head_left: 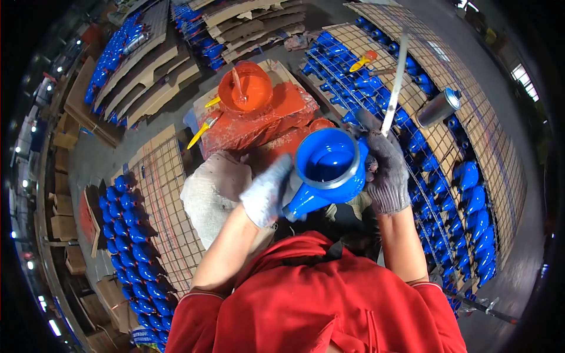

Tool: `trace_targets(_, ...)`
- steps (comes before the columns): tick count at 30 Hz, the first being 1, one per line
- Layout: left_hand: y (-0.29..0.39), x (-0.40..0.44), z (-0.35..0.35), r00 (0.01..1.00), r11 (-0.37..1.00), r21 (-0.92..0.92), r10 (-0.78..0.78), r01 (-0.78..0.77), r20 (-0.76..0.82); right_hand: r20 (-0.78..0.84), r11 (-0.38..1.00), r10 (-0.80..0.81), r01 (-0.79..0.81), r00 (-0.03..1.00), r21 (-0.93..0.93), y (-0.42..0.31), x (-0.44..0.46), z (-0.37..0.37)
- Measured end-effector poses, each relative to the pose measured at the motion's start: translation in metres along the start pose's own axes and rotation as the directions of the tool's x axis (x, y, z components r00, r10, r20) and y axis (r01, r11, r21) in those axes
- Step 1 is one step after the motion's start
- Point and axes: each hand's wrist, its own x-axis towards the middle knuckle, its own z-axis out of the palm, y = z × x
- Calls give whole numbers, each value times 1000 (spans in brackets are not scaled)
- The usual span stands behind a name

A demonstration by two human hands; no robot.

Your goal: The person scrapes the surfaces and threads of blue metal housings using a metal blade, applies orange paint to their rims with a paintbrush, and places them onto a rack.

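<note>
A blue painted metal housing [331,191] is tilted in front of my chest, its round bare-rimmed opening facing up and its narrow neck pointing down left. My right hand [388,173], in a stained grey knit glove, is closed on the housing's right side. A long pale flat strip [395,82] sticks up from the same hand. My left hand [265,191], in a whitish glove, is beside the housing's left side, near the neck. Its fingers look stretched out and are slightly blurred; I cannot tell whether they touch the housing.
An orange-red paint bucket [246,88] sits on a paint-covered stand [259,126], with a yellow-handled brush [203,132] beside it. Mesh racks on the right hold blue parts [477,194], a spray can [438,107] and another brush [363,61]. More blue parts [132,247] line a left rack.
</note>
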Motion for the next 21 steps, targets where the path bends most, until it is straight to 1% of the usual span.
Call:
trace_targets(1, -2, -2, 5, 971, 976, -105, -170, 189, 167, -17, 987, 104, -101, 994, 127, 7, 3, -4)
trace_targets(2, -9, -2, 10, 937, 931, -232, -217, 283, 273, 70, 950, 126, -140, 990, 277, 21, 10, -12)
trace_targets(3, -15, -1, 16, 892, 857, -345, -244, 382, 381, 147, 889, 147, -196, 978, 413, 34, 12, -18)
trace_targets(4, -17, -2, 24, 893, 855, -353, -241, 381, 380, 234, 851, 167, -259, 958, 457, 41, 17, -27)
trace_targets(5, -14, -5, 36, 940, 827, -470, -189, 308, 284, 319, 807, 183, -327, 930, 492, 41, 19, -27)
trace_targets(6, -14, -8, 42, 973, 787, -575, -146, 224, 179, 319, 806, 196, -338, 927, 486, 44, 18, -24)
trace_targets(7, -17, -9, 37, 974, 779, -587, -143, 221, 176, 191, 957, 107, -154, 976, 247, 50, 16, -18)
trace_targets(8, -21, -8, 28, 958, 847, -482, -104, 226, 268, 97, 999, -20, 24, 995, -37, 51, 13, -12)
trace_targets(9, -24, -7, 22, 930, 904, -370, -75, 216, 359, 97, 999, -6, 11, 995, -42, 49, 10, -10)
trace_targets(10, -27, -3, 19, 905, 897, -394, -13, 198, 425, 164, 996, -1, 16, 986, -91, 46, 7, -8)
trace_targets(11, -25, -5, 22, 908, 892, -406, -13, 200, 419, 230, 990, 7, 26, 973, -138, 45, 6, -8)
trace_targets(12, -21, -9, 28, 940, 891, -415, -34, 183, 341, 427, 959, -19, -104, 904, 265, 55, 15, -17)
trace_targets(13, -18, -12, 33, 964, 892, -421, -55, 166, 262, 423, 959, -11, -111, 906, 262, 58, 19, -26)
trace_targets(14, -17, -12, 36, 974, 900, -411, -56, 145, 221, 504, 983, -15, -79, 863, 163, 57, 21, -25)
trace_targets(15, -19, -11, 38, 973, 899, -412, -55, 145, 223, 584, 997, -12, -34, 812, 67, 54, 24, -21)
trace_targets(16, -21, -8, 41, 984, 894, -435, -33, 108, 175, 628, 867, 111, -384, 770, 317, 50, 29, -16)
trace_targets(17, -21, -7, 43, 992, 888, -454, -10, 67, 127, 631, 869, 109, -382, 768, 314, 45, 29, -10)
trace_targets(18, -26, -4, 37, 988, 897, -442, 51, 20, 148, 510, 945, 189, -296, 839, 138, 39, 30, -4)
trace_targets(19, -25, -5, 37, 987, 900, -437, 57, 15, 153, 367, 973, 229, -223, 902, -58, 34, 32, 1)
trace_targets(20, -24, -5, 38, 994, 921, -378, 106, -92, 16, 226, 975, 204, -178, 953, -132, 35, 31, 9)
trace_targets(21, -22, -6, 38, 980, 934, -304, 161, -190, -116, 228, 977, 194, -167, 954, -132, 33, 31, 3)
